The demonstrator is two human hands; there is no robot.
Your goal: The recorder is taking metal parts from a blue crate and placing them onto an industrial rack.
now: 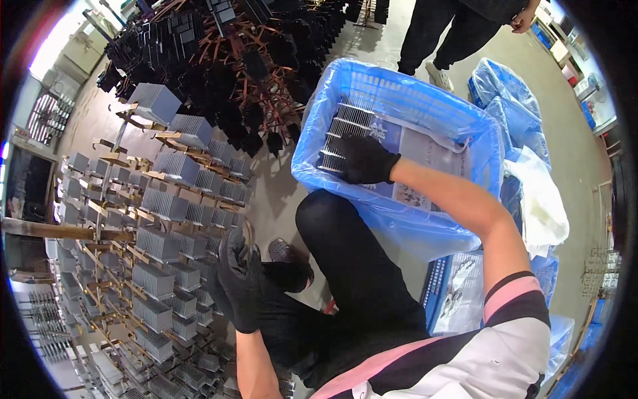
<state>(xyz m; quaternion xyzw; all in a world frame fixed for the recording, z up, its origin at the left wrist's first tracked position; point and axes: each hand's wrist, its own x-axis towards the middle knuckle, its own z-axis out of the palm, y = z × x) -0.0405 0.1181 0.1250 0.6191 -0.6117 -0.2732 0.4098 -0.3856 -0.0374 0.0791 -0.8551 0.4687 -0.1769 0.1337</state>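
Observation:
My right hand (364,159), in a black glove, reaches into a blue plastic crate (405,80) lined with clear bluish film. Its fingers are closed over a finned metal heat sink (330,159) at the crate's left end; the fingertips are partly hidden. More finned heat sinks (352,116) lie in a row just beyond it. My left hand (238,282), also black-gloved, is raised beside a rack hung with grey heat sinks (157,245). Its fingers point up and stand apart from the thumb, with nothing visible between them.
Dark parts on copper-coloured hooks (256,66) hang at the far left. A wooden pole (66,229) juts from the left. More film-lined crates (508,93) and a white bag (541,199) stand at right. Another person's legs (442,33) are beyond the crate.

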